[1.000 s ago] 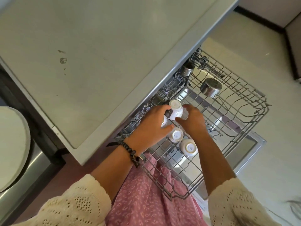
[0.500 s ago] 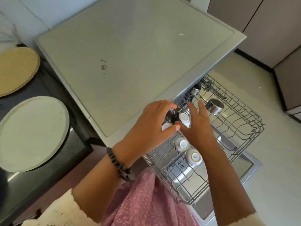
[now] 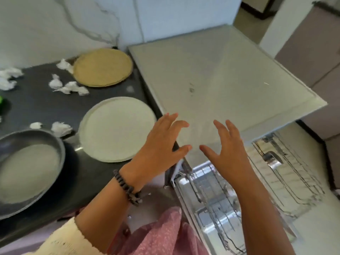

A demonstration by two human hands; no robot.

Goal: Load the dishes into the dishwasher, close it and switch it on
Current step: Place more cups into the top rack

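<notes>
Two wire racks stand pulled out of the open dishwasher [image 3: 185, 173] below the pale worktop [image 3: 220, 85]. Within the upper rack [image 3: 294, 173] a steel cup [image 3: 272, 159] lies near its back edge; the rest of that rack is too blurred to read. What the lower rack [image 3: 211, 205] holds I cannot tell either.

Both hands hover over the front edge of the worktop, above the racks. On the left hand [image 3: 160, 146] and the right hand [image 3: 228, 150] the fingers are spread and relaxed, and neither has hold of anything.

Left of the worktop, on the dark counter [image 3: 36, 105], a white plate [image 3: 117, 128] lies closest. A tan plate [image 3: 103, 68] sits behind it near the wall. A grey pan [image 3: 29, 172] with a pale inside sits farther left, at the counter's front. Crumpled white tissues [image 3: 68, 87] lie scattered between and behind the plates.
</notes>
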